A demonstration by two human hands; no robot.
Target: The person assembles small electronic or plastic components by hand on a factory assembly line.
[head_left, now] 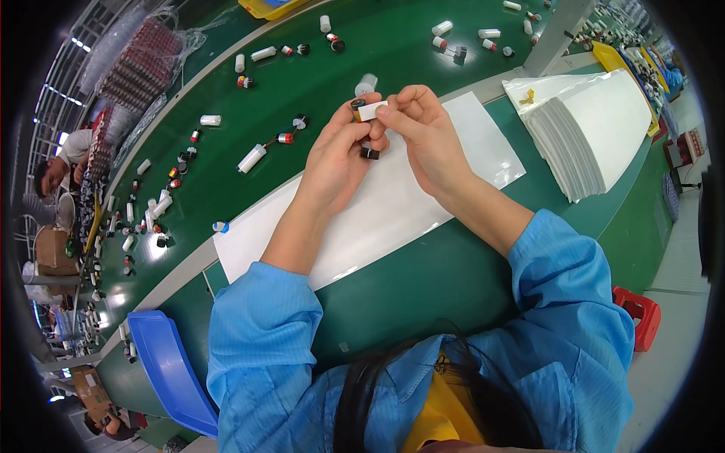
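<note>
In the middle of the view, my two hands meet over a white sheet (355, 234) lying on the green table. My left hand (336, 162) is closed around a small part with a dark round end (357, 106) and a bit of orange; the fingers cover most of it. A black end piece (369, 152) shows below these fingers, and I cannot tell whether it belongs to the same part. With thumb and finger, my right hand (434, 143) pinches a small white label (372, 111), which lies against the part. A white cylinder (366, 84) stands just beyond my fingertips.
White cylinders with small red and black pieces (253, 158) are scattered over the green conveyor (264, 90). At right lies a stack of white sheets (585, 140), near a metal post (555, 41). A blue tray (170, 370) is at lower left, a red stool (638, 317) at right.
</note>
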